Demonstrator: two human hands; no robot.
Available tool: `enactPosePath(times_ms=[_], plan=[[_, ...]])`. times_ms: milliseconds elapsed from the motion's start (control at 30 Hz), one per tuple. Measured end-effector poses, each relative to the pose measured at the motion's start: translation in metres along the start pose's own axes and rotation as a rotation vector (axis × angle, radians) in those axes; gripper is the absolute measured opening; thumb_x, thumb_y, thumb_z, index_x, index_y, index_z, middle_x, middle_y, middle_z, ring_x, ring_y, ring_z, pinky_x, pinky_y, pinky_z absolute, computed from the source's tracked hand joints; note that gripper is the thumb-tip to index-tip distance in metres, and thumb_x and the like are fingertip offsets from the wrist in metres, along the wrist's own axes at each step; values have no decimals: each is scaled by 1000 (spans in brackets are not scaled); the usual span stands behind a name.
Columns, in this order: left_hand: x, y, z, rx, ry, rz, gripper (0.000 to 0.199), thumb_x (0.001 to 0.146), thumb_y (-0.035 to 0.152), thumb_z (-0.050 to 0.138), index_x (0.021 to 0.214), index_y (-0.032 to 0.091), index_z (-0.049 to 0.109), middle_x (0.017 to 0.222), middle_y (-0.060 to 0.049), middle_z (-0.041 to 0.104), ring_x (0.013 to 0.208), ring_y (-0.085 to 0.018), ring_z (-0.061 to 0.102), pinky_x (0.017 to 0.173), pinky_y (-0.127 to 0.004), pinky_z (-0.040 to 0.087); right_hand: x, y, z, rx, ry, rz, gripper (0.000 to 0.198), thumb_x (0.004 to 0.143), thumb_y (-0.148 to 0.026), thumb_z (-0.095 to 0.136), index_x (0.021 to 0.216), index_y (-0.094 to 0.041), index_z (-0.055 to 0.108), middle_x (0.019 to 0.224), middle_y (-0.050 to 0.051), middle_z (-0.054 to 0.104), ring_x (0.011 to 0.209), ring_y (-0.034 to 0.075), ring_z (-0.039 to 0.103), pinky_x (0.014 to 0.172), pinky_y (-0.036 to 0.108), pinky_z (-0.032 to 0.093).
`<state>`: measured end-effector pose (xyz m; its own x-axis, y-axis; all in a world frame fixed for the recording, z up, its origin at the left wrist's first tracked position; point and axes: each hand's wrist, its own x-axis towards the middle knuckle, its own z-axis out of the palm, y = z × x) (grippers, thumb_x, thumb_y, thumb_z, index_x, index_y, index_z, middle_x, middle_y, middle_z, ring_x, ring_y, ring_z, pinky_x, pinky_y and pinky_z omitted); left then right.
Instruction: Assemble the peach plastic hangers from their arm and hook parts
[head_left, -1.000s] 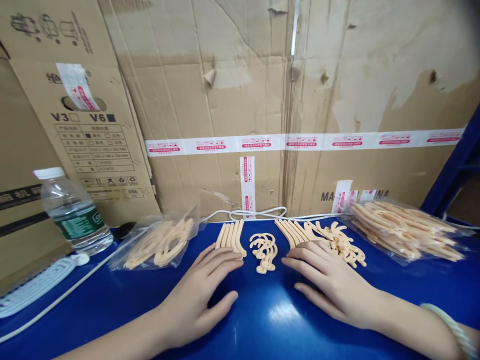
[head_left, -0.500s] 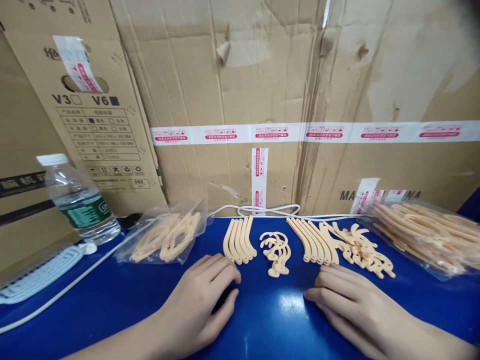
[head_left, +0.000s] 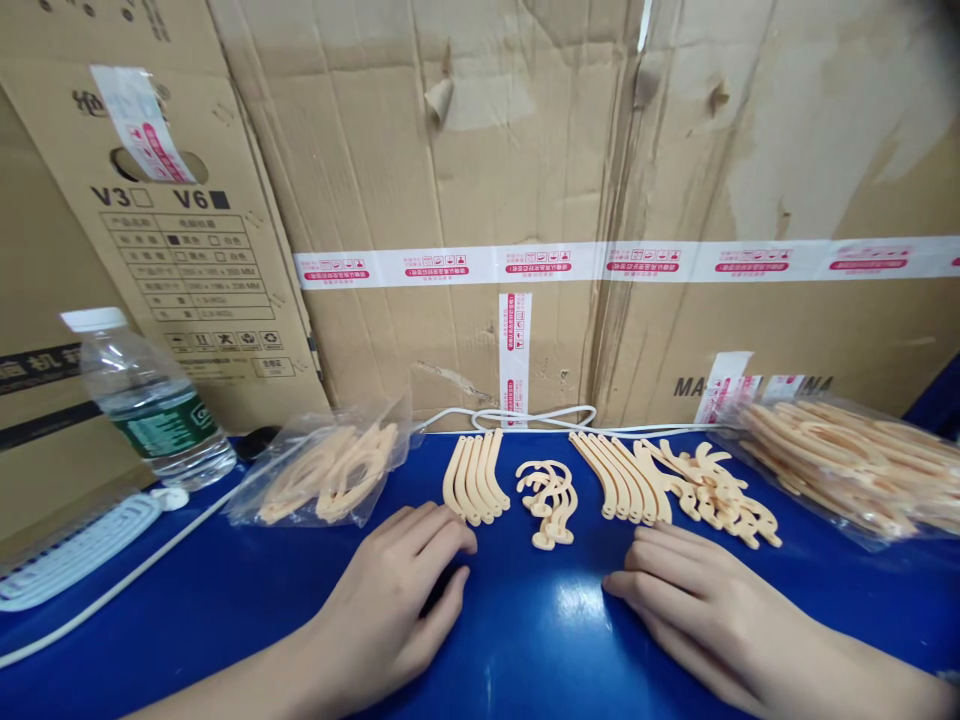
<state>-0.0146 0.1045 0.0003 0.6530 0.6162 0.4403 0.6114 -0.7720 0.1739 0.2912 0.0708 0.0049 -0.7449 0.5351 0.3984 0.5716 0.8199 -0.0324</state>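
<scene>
This looks like a workshop; bagged parts (head_left: pixel 847 465) front taped cardboard (head_left: pixel 405 350).

The strips (head_left: pixel 474 480) are cream, the table (head_left: pixel 540 655) blue, the cardboard (head_left: pixel 465 180) brown, the tape (head_left: pixel 384 266) red-printed white.

The left hand (head_left: pixel 405 585) and right hand (head_left: pixel 697 595) are ungloved, with slim fingers (head_left: pixel 442 535) and softly rounded backs. The left forearm (head_left: pixel 255 670) and right forearm (head_left: pixel 840 665) look bare, smooth and slender, narrowing toward the hands.

Left carton (head_left: pixel 180 270) reads "V3", "V6"; back cardboard (head_left: pixel 660 200), "MA…NA".
</scene>
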Motion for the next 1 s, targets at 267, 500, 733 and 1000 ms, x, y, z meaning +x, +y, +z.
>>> enactPosePath(times_ms=[267, 500, 733, 1000], plan=[[4, -11, 2, -69, 106, -181, 28, 87, 7, 42, 106, 23, 52, 104, -6, 59, 95, -23, 60, 82, -38, 52, 1, 1, 0, 8, -7, -11, 25, 95, -9, 37, 96, -14, 62, 79, 8, 59, 70, 21, 53, 63, 34, 46], [3, -17, 4, -77, 59, -231, 34, 87, 9, 42, 117, 22, 50, 118, -10, 57, 109, -26, 57, 95, -48, 49, 1, 0, 0, 0, 16, -21, 29, 97, -10, 35, 105, -14, 63, 78, 7, 59, 69, 20, 53, 62, 33, 43], [1, -22, 9, -92, 43, -259, 31, 92, 17, 42, 121, 22, 51, 127, -11, 56, 121, -27, 54, 105, -52, 44, -1, 2, 2, 17, 24, -27, 29, 96, -8, 36, 105, -13, 63, 78, 7, 58, 70, 20, 50, 64, 33, 43], [1, -22, 10, -94, 12, -281, 32, 95, 24, 38, 125, 20, 49, 136, -15, 52, 128, -28, 51, 110, -54, 39, -1, 2, 3, 21, -4, -19, 29, 96, -8, 36, 105, -12, 64, 78, 8, 58, 70, 21, 50, 62, 34, 41]])
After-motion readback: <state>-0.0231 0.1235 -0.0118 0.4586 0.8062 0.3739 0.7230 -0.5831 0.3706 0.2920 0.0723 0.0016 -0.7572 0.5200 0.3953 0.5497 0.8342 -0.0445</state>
